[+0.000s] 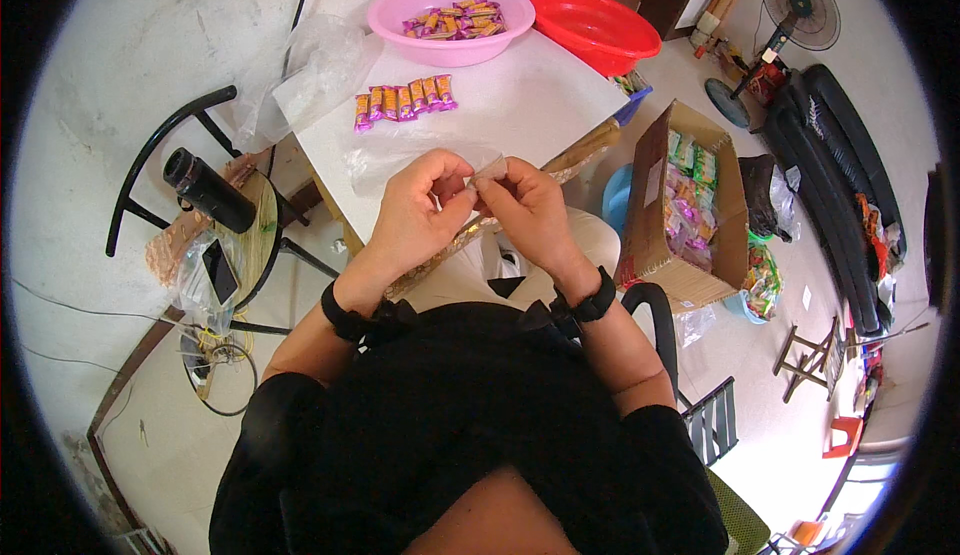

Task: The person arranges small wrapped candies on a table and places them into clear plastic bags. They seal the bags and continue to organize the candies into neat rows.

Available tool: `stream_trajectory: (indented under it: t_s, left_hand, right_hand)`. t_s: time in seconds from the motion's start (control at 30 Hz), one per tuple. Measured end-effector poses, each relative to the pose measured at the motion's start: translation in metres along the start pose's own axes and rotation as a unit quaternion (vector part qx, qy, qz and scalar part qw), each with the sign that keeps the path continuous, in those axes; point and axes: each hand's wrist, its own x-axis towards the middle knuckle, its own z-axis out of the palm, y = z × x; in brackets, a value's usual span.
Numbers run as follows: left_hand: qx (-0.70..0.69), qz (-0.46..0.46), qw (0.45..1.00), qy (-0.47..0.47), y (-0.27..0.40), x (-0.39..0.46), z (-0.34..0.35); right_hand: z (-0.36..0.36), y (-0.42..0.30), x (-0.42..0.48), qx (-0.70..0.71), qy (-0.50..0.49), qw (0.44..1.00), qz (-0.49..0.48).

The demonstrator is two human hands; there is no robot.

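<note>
Above the near edge of the white table (517,97), my left hand (427,206) and my right hand (525,206) meet fingertip to fingertip. Between them they pinch the edge of a thin, clear plastic bag (491,169). More clear plastic film (382,153) spreads over the table beyond my left hand; I cannot tell if it is the same piece. Past that film, several small snack packets (405,101) in purple and orange wrappers lie side by side in a row. Farther back, a pink basin (382,22) holds a loose pile of the same packets.
A red basin (592,22) sits at the table's far right corner. Right of the table stands an open cardboard box (645,195) of colourful packets. On the left, a chair (266,255) bears a black bottle (210,191) and a phone (220,271). Crumpled clear plastic (315,74) hangs off the table's left corner.
</note>
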Motion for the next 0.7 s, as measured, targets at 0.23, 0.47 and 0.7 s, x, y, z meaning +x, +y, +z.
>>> stream_trajectory:
  t_s: [0.23,0.47,0.7]
  left_hand:
    - [0.063,0.049,0.997,-0.009,0.011,0.004,-0.005]
    - [0.085,0.05,0.995,-0.022,0.018,0.004,-0.006]
    - [0.114,0.059,0.992,-0.011,0.017,0.004,-0.006]
  right_hand:
    - [-0.01,0.003,0.001,-0.065,-0.02,0.998,-0.02]
    - [-0.012,0.0,0.001,-0.111,-0.03,0.992,-0.05]
    - [-0.011,-0.004,-0.001,-0.154,-0.023,0.986,-0.059]
